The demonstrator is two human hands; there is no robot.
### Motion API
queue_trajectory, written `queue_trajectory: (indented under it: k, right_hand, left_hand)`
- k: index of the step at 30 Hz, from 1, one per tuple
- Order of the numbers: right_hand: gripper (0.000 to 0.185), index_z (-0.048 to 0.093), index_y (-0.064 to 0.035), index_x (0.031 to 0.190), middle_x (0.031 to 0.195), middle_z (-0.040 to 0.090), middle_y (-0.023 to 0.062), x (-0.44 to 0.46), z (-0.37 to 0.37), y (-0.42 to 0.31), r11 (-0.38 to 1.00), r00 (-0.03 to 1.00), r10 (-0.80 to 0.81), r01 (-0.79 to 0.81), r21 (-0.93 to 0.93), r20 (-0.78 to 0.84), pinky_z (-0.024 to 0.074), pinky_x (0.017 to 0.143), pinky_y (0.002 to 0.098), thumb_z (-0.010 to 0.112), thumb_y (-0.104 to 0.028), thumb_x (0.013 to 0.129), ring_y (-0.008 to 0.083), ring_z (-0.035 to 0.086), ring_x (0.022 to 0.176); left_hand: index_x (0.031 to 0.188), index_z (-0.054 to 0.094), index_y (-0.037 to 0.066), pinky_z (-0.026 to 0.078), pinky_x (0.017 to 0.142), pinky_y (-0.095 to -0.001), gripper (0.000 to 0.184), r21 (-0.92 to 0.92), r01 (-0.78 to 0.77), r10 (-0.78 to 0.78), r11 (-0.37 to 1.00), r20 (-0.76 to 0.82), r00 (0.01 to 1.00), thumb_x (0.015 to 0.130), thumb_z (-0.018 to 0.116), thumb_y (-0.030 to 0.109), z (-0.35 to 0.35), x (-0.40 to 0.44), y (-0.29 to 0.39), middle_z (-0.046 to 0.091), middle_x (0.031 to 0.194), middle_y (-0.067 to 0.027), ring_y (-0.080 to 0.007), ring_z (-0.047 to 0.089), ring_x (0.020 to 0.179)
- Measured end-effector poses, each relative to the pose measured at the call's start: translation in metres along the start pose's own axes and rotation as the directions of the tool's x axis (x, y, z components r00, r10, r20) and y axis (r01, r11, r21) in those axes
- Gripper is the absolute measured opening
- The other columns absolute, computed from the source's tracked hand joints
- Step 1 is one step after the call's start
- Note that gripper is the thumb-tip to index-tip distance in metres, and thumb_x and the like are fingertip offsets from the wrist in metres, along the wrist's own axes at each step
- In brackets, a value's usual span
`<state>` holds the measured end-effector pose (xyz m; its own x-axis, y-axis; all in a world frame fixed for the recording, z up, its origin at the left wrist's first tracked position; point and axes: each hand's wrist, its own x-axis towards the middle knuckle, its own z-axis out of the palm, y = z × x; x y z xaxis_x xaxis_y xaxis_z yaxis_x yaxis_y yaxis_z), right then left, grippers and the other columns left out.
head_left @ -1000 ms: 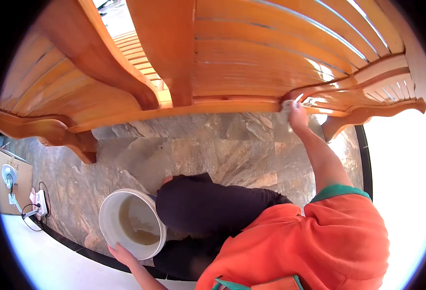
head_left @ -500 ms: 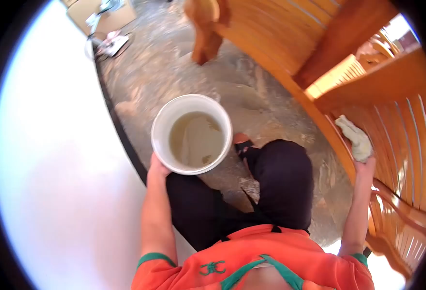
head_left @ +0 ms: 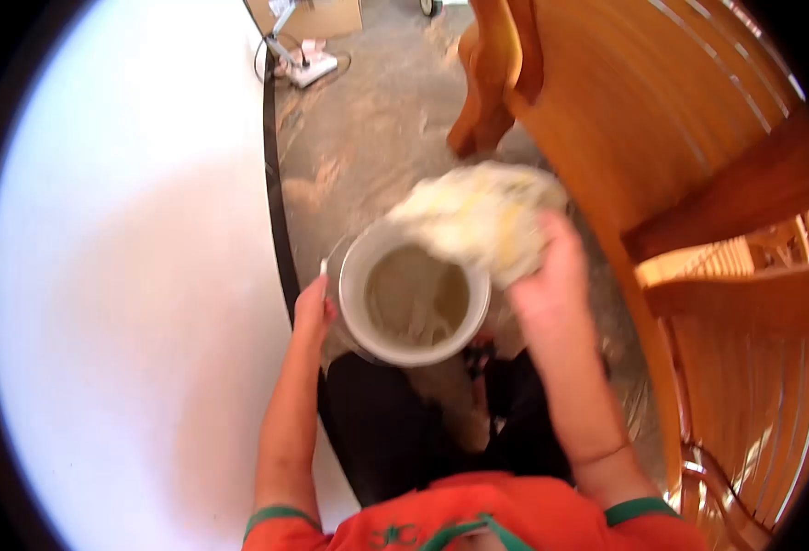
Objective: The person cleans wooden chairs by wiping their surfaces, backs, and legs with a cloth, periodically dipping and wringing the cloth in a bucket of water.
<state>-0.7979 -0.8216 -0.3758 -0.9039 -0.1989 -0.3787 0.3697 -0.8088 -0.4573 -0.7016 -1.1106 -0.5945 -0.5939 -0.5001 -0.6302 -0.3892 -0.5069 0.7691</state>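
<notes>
A white bucket [head_left: 350, 298] with murky water [head_left: 414, 298] in it hangs over the floor in front of my legs. My left hand [head_left: 313, 310] is closed on the bucket's thin handle, at its left side. A pale yellowish cloth [head_left: 478, 216], blurred by motion, is gripped in my right hand [head_left: 553, 271]. The cloth spreads over the far right part of the bucket's rim and hides it; whether it touches the rim I cannot tell.
Along the right runs a slatted wooden bench [head_left: 606, 101]. A white wall [head_left: 147, 275] with a dark skirting [head_left: 280, 220] stands on the left. At the far end a power strip [head_left: 313, 69] with cables lies by a cardboard box [head_left: 326, 16].
My right hand has lifted the cloth off the wooden seat and brought it left, over beside the bucket. My left hand now shows on the handle; the view has turned.
</notes>
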Motion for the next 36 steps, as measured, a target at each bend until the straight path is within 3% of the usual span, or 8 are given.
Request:
queue_trajectory:
  k: [12, 17, 20, 25, 28, 29, 32, 36]
  right_hand:
    - [0.045, 0.037, -0.0073, 0.125, 0.117, 0.051, 0.0116, 0.051, 0.025, 0.098, 0.931, 0.974, 0.223, -0.224, -0.29, -0.038, 0.0463, 0.088, 0.0369, 0.041, 0.0, 0.081, 0.0241, 0.052, 0.107]
    - [0.043, 0.039, -0.0075, 0.124, 0.112, 0.052, 0.0079, 0.066, 0.015, 0.122, 0.881, 0.953, 0.276, -0.303, -0.362, -0.127, 0.0466, 0.083, 0.0317, 0.045, -0.002, 0.082, 0.0184, 0.053, 0.1]
    - [0.041, 0.041, -0.0079, 0.123, 0.109, 0.053, 0.0055, 0.068, -0.002, 0.13, 0.825, 0.954, 0.287, -0.291, -0.484, -0.085, 0.0456, 0.081, 0.0284, 0.046, -0.002, 0.082, 0.0151, 0.053, 0.098]
    - [0.041, 0.041, -0.0044, 0.124, 0.111, 0.054, 0.0057, 0.066, -0.024, 0.131, 0.812, 0.951, 0.294, -0.3, -0.5, -0.093, 0.0439, 0.083, 0.0278, 0.048, -0.003, 0.083, 0.0142, 0.053, 0.098]
    - [0.043, 0.04, -0.0033, 0.125, 0.112, 0.054, 0.0073, 0.054, -0.062, 0.125, 0.782, 0.946, 0.258, -0.324, -0.532, -0.197, 0.0456, 0.082, 0.0285, 0.047, -0.002, 0.083, 0.016, 0.054, 0.099]
    - [0.043, 0.04, -0.003, 0.126, 0.113, 0.054, 0.008, 0.039, -0.054, 0.112, 0.792, 0.93, 0.279, -0.365, -0.489, -0.241, 0.0459, 0.082, 0.0288, 0.048, -0.002, 0.083, 0.0165, 0.054, 0.1]
    - [0.044, 0.04, -0.0022, 0.126, 0.113, 0.054, 0.0096, 0.003, -0.011, 0.055, 0.804, 0.895, 0.293, -0.42, -0.42, -0.336, 0.0468, 0.082, 0.0297, 0.049, -0.001, 0.083, 0.0179, 0.055, 0.1]
    - [0.041, 0.043, -0.0011, 0.122, 0.11, 0.055, 0.0089, -0.027, 0.064, -0.023, 0.754, 0.958, 0.186, -0.282, -0.594, -0.218, 0.0467, 0.082, 0.0291, 0.051, 0.001, 0.083, 0.0177, 0.055, 0.098]
  left_hand:
    - [0.081, 0.05, 0.013, 0.022, 0.038, -0.0212, 0.02, 0.053, 0.163, -0.169, 0.985, 0.127, 0.977, 0.092, 0.043, 0.028, 0.072, -0.06, 0.08, 0.042, 0.056, 0.0058, -0.0052, 0.031, 0.041]
    - [0.092, 0.055, 0.01, 0.041, 0.046, -0.0216, 0.016, -0.087, 0.198, -0.194, 0.976, 0.051, 0.98, 0.089, 0.051, 0.025, 0.077, -0.06, 0.07, 0.057, 0.071, 0.0009, -0.0073, 0.051, 0.054]
    - [0.101, 0.056, 0.006, 0.049, 0.067, -0.0259, 0.019, -0.238, -0.01, 0.045, 0.971, 0.14, 0.989, 0.089, 0.052, 0.02, 0.094, -0.066, 0.051, 0.061, 0.089, -0.0049, -0.0109, 0.059, 0.077]
    - [0.104, 0.052, -0.001, 0.045, 0.073, -0.0327, 0.022, 0.066, -0.267, 0.262, 0.962, 0.066, 0.963, 0.092, 0.044, 0.016, 0.094, -0.062, 0.03, 0.062, 0.094, -0.0117, -0.0214, 0.058, 0.082]
    - [0.1, 0.051, -0.001, 0.044, 0.068, -0.0376, 0.022, 0.539, -0.309, 0.318, 0.783, 0.079, 0.945, 0.092, 0.043, 0.017, 0.097, -0.07, 0.039, 0.059, 0.087, -0.0191, -0.0313, 0.057, 0.076]
    - [0.096, 0.048, -0.002, 0.041, 0.067, -0.0417, 0.022, 0.6, -0.279, 0.303, 0.75, 0.063, 0.951, 0.09, 0.046, 0.019, 0.1, -0.075, 0.044, 0.055, 0.08, -0.0238, -0.0393, 0.052, 0.075]
    - [0.09, 0.05, -0.001, 0.044, 0.058, -0.0388, 0.022, 0.583, -0.205, 0.149, 0.786, 0.143, 0.978, 0.088, 0.049, 0.02, 0.1, -0.06, 0.026, 0.056, 0.071, -0.017, -0.031, 0.056, 0.064]
    - [0.079, 0.052, 0.008, 0.038, 0.039, -0.0259, 0.012, 0.248, 0.252, -0.299, 0.935, 0.173, 0.939, 0.085, 0.051, 0.019, 0.14, -0.105, 0.098, 0.045, 0.06, 0.0002, -0.0093, 0.044, 0.045]
